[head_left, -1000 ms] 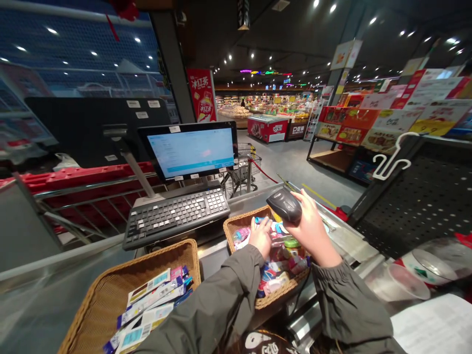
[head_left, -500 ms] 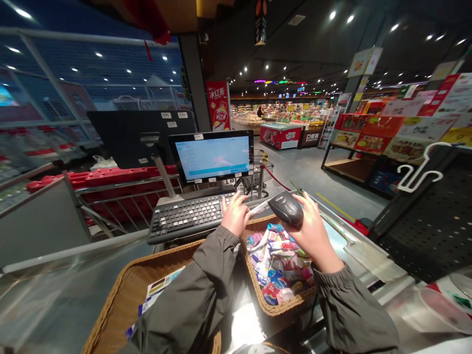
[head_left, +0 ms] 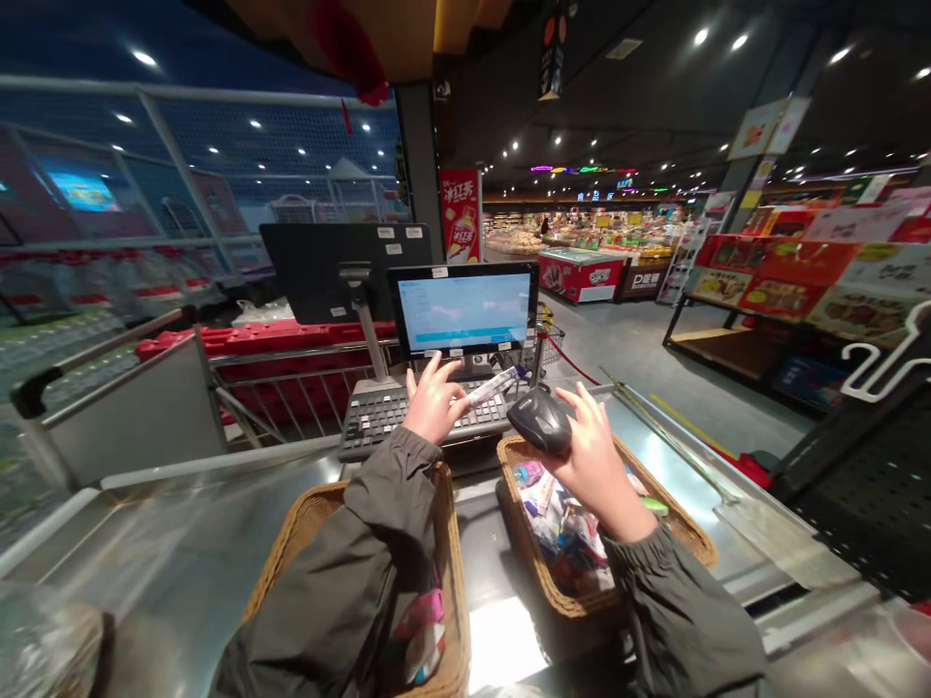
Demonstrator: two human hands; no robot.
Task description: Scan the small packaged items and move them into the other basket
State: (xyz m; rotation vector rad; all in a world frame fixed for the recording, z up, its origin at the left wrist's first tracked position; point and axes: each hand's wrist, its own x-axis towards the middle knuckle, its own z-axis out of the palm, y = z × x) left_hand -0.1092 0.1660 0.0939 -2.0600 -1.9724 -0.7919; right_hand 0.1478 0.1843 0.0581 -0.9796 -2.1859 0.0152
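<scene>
Between the thumb and fingers of my left hand [head_left: 434, 399] is one end of a slim clear-and-white tube-like pack [head_left: 493, 388] with a purple far end. It is held over the keyboard [head_left: 370, 412]. My right hand [head_left: 593, 475] grips a black handheld barcode scanner [head_left: 539, 421], its head angled left towards the pack without touching it. Under the right hand stands a wicker basket [head_left: 534, 572] full of small colourful packs [head_left: 563, 523], partly hidden by that hand. My left forearm covers much of another wicker basket [head_left: 460, 591] holding a few packs [head_left: 422, 635].
A lit checkout screen [head_left: 466, 310] stands behind the keyboard, beside the dark back of another monitor [head_left: 327, 267]. Both baskets rest on a metal counter [head_left: 181, 523]. A white hanger [head_left: 883, 359] hangs at right, and a clear plastic bag [head_left: 44, 630] lies at lower left.
The view has turned left. My left hand has drawn away from the scanner with the tube-like pack, which now shows more fully. The scanner stays in my right hand.
</scene>
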